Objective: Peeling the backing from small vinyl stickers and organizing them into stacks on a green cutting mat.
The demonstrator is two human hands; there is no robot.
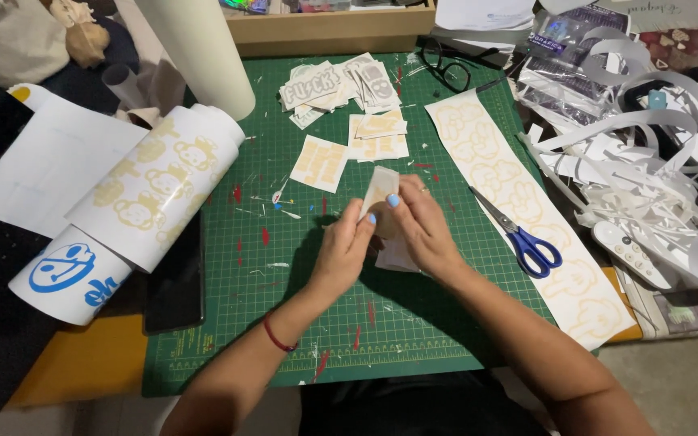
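Both my hands meet over the middle of a green cutting mat point(284, 274). My left hand point(342, 246) and my right hand point(422, 230) pinch a small pale sticker sheet point(381, 187), which stands up between the fingertips and curls at the top. A white piece of backing paper point(396, 257) lies on the mat under my right hand. Blue-handled scissors point(519, 234) rest just right of my right hand, partly on a long strip of pale yellow stickers point(519, 202).
Cut stickers point(349, 113) lie in piles at the mat's far side. Rolls of printed sticker film point(147, 194) sit at the left beside a dark phone point(175, 282). Glasses point(446, 69) lie at the back; a heap of white paper offcuts point(648, 145) and a white remote point(632, 254) fill the right.
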